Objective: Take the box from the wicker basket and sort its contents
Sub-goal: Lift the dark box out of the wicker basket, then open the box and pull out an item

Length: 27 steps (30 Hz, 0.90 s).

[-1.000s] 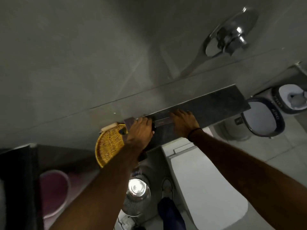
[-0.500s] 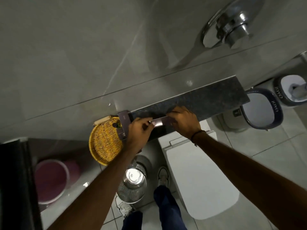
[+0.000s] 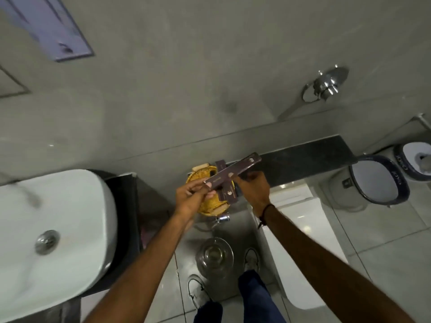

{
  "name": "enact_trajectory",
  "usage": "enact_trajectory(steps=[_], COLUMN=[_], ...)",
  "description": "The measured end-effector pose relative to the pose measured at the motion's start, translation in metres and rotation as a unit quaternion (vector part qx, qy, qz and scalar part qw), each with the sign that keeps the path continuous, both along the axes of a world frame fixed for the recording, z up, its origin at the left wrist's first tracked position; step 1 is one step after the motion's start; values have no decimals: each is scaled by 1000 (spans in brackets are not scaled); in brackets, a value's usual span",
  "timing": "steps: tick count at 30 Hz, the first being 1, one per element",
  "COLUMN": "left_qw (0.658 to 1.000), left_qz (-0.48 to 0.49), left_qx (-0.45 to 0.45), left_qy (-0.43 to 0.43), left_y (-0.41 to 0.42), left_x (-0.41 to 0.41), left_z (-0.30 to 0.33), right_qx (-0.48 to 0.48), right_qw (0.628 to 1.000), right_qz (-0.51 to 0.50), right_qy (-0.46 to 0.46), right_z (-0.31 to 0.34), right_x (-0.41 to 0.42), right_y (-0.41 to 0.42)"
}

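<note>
A long, slim dark purple box (image 3: 235, 171) is held above the yellow wicker basket (image 3: 211, 203), tilted up to the right. My left hand (image 3: 191, 197) pinches its lower left end. My right hand (image 3: 253, 190) grips it near the middle from below. A second, similar dark purple box (image 3: 226, 186) lies across the basket under the held one. The basket sits at the left end of a dark stone ledge (image 3: 303, 157).
A white washbasin (image 3: 53, 234) lies at the left. Below the ledge are a white toilet (image 3: 300, 243), a round metal bin (image 3: 214, 256) and my shoes. A dark-rimmed bin (image 3: 377, 180) and a toilet-brush holder (image 3: 415, 159) stand at the right.
Both hands have lifted the long box off the ledge and brought it over the basket. The camera has pulled back and swung left, bringing the washbasin into view.
</note>
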<state>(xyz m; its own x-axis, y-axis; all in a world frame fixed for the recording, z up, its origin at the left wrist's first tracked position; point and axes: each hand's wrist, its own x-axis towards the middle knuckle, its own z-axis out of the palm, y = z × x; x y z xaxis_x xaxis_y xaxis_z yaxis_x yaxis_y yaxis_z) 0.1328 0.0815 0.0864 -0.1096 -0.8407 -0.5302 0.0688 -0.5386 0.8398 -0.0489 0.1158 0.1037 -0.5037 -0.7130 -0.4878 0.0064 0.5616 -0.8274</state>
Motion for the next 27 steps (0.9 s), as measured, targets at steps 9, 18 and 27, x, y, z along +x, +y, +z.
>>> enact_trajectory(steps=[9, 18, 27], left_qw=[996, 980, 935], left_qz=[23, 71, 132], left_qx=[-30, -81, 52], left_qy=[80, 165, 326], left_y=[21, 20, 12], left_x=[85, 106, 81], left_z=[39, 65, 89], right_qx=[-31, -90, -226], right_qw=[969, 981, 963], right_qz=[33, 86, 105], right_qy=[-242, -150, 104], right_z=[63, 107, 134], right_x=[89, 115, 124], right_y=[-5, -20, -14])
